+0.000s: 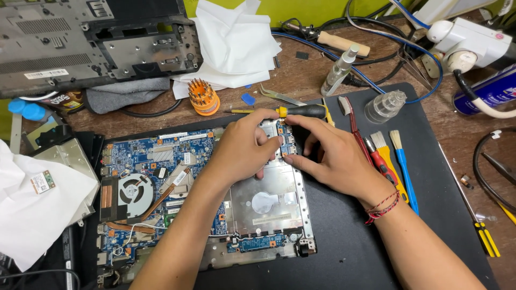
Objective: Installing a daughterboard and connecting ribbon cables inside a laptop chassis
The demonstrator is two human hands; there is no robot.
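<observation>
Head view. Laptop chassis (215,258) opened, bottom cover (80,43) already off and lying far beyond left hand; motherboard (161,156) and fan (134,193) still seated. Left hand (242,150) and right hand (333,156) pinching small blue daughterboard (285,140) between fingertips, above drive bay (266,201). Screwdriver (303,111) just beyond fingers; brushes (400,161) right of right hand crowding surface (430,188).

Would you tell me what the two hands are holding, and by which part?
Both the left hand and the right hand pinch a small blue circuit board at the laptop's top corner, fingertips on its left and right edges.
</observation>
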